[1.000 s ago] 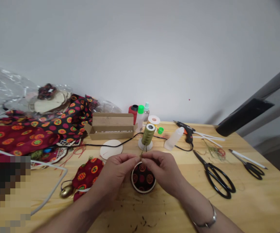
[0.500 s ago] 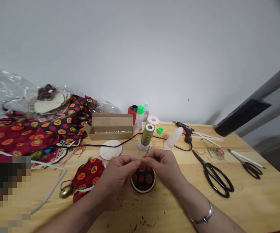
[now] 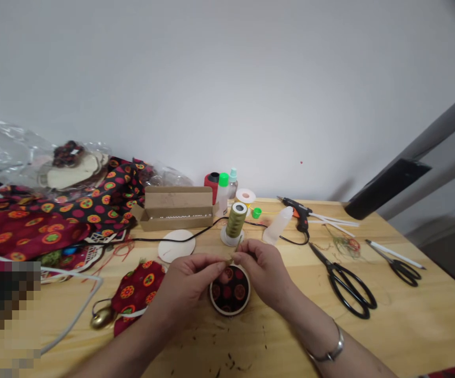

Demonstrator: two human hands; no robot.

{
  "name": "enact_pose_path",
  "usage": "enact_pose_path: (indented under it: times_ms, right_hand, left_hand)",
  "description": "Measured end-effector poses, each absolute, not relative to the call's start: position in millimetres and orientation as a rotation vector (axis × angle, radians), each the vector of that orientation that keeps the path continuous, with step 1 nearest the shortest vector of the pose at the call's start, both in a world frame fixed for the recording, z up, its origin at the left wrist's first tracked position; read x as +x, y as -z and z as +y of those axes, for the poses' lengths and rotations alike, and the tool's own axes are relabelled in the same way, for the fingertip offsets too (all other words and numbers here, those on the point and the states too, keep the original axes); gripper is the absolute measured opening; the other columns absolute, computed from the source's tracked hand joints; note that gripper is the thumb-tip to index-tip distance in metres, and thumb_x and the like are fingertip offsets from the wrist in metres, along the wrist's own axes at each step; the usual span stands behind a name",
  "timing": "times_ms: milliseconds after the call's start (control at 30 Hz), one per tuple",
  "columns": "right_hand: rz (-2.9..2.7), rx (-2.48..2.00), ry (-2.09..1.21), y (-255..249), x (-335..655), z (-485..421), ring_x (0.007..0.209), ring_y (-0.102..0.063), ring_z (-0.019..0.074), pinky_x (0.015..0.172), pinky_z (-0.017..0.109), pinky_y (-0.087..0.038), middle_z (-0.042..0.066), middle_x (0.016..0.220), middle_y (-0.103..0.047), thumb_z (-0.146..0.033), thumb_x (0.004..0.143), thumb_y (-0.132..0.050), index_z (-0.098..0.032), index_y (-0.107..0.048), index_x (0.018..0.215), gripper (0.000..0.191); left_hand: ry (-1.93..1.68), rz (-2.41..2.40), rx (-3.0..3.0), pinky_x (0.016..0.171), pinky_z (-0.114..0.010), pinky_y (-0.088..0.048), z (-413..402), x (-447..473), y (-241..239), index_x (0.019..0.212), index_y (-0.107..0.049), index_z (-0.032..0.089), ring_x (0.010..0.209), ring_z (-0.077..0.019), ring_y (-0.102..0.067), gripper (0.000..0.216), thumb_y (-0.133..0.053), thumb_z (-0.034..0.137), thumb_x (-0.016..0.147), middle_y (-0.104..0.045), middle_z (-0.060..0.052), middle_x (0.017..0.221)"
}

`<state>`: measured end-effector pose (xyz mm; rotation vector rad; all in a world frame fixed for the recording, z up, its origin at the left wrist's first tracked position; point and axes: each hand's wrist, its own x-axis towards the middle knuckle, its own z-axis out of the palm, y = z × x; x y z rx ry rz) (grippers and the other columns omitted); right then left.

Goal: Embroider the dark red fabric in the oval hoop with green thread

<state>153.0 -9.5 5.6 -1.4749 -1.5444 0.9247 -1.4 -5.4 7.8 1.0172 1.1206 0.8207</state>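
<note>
Above the far edge of a round dark patterned fabric piece with a white rim point(image 3: 230, 295), my two hands meet fingertip to fingertip. My left hand point(image 3: 196, 278) is closed in a pinch, thumb against forefinger. Pinched too, my right hand point(image 3: 261, 268) wears a silver bracelet on the wrist. Between the fingertips runs a thin olive-green thread point(image 3: 239, 245), its short end poking up by my right fingers. Just behind stands a spool of olive thread point(image 3: 236, 221). Left of my left forearm lies a red patterned fabric piece point(image 3: 140, 286) with a brass bell point(image 3: 102, 317).
Large black scissors point(image 3: 353, 291), smaller scissors point(image 3: 404, 272) and a glue gun point(image 3: 296, 207) lie to the right. A white bottle point(image 3: 278, 226) stands behind my right hand. An open cardboard box point(image 3: 176, 220), a white disc point(image 3: 176, 247) and patterned cloth point(image 3: 26, 220) are leftward.
The view has shifted slightly, so most things sit a little further left. Both hands keep their pinch over the round piece, with the fingertips slightly further apart.
</note>
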Motion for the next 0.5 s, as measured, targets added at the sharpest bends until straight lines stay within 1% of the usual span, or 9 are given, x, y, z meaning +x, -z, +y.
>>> enact_pose_path:
  times_ms: [67, 133, 200, 267, 300, 367, 433, 500]
  right_hand:
    - [-1.555, -1.479, -0.906, -5, 153, -9, 0.058, -0.047, 0.0118, 0.054, 0.022, -0.036, -0.002, 0.057, -0.052, -0.021, 0.075, -0.053, -0.018, -0.054, 0.061, 0.015]
    - [-1.563, -1.479, -0.882, -5, 154, -9, 0.057, -0.046, 0.0119, 0.054, 0.022, -0.035, -0.003, 0.056, -0.051, -0.022, 0.076, -0.053, -0.018, -0.053, 0.06, 0.016]
    - [-1.579, -1.476, -0.854, -4, 155, -8, 0.056, -0.046, 0.012, 0.053, 0.022, -0.034, -0.003, 0.055, -0.05, -0.023, 0.076, -0.052, -0.019, -0.052, 0.059, 0.018]
    - [-1.588, -1.482, -0.827, -4, 156, -8, 0.056, -0.046, 0.0122, 0.053, 0.022, -0.034, -0.003, 0.055, -0.051, -0.024, 0.077, -0.052, -0.019, -0.052, 0.06, 0.018]
    - [-1.587, -1.488, -0.81, -4, 156, -8, 0.056, -0.046, 0.0124, 0.053, 0.023, -0.034, -0.003, 0.055, -0.051, -0.023, 0.077, -0.052, -0.019, -0.052, 0.06, 0.017]
    - [-1.565, -1.503, -0.792, -4, 156, -8, 0.055, -0.047, 0.0125, 0.053, 0.023, -0.034, -0.002, 0.055, -0.052, -0.023, 0.077, -0.053, -0.019, -0.053, 0.06, 0.016]
    - [-1.516, -1.511, -0.822, -5, 156, -7, 0.055, -0.048, 0.0123, 0.054, 0.023, -0.035, -0.002, 0.055, -0.054, -0.022, 0.076, -0.053, -0.019, -0.054, 0.059, 0.017]
    - [-1.454, -1.502, -0.888, -6, 155, -6, 0.055, -0.048, 0.0118, 0.055, 0.022, -0.036, -0.002, 0.055, -0.055, -0.021, 0.076, -0.053, -0.018, -0.054, 0.058, 0.018]
  left_hand:
    - [-0.841, 1.149, 1.072, 0.059, -0.022, -0.046, -5, -2, -9, 0.073, -0.074, 0.017, 0.058, -0.0132, -0.059, 0.014, -0.069, 0.028, 0.067, -0.071, -0.002, 0.063]
    - [-0.857, 1.159, 1.106, 0.069, -0.025, -0.048, -4, -4, -9, 0.078, -0.074, 0.018, 0.074, -0.0177, -0.063, 0.017, -0.069, 0.03, 0.066, -0.074, -0.005, 0.079]
    - [-0.871, 1.156, 1.105, 0.074, -0.026, -0.048, -3, -6, -9, 0.077, -0.074, 0.018, 0.083, -0.0197, -0.063, 0.017, -0.069, 0.031, 0.067, -0.071, -0.006, 0.096]
    - [-0.897, 1.159, 1.105, 0.072, -0.027, -0.048, -2, -7, -8, 0.073, -0.073, 0.019, 0.087, -0.0205, -0.062, 0.015, -0.068, 0.032, 0.067, -0.065, -0.006, 0.111]
    - [-0.917, 1.162, 1.132, 0.072, -0.027, -0.049, -2, -8, -8, 0.071, -0.072, 0.019, 0.09, -0.0212, -0.061, 0.014, -0.067, 0.031, 0.068, -0.062, -0.007, 0.115]
    - [-0.976, 1.169, 1.263, 0.074, -0.027, -0.048, -4, -8, -6, 0.068, -0.071, 0.019, 0.101, -0.0232, -0.056, 0.011, -0.066, 0.029, 0.069, -0.059, -0.007, 0.115]
    - [-1.043, 1.167, 1.459, 0.076, -0.027, -0.046, -6, -7, -2, 0.067, -0.071, 0.019, 0.107, -0.0242, -0.05, 0.01, -0.065, 0.027, 0.07, -0.057, -0.009, 0.106]
    - [-1.106, 1.15, 1.672, 0.077, -0.029, -0.046, -8, -6, 3, 0.068, -0.071, 0.02, 0.102, -0.0227, -0.05, 0.009, -0.064, 0.024, 0.071, -0.053, -0.008, 0.097]
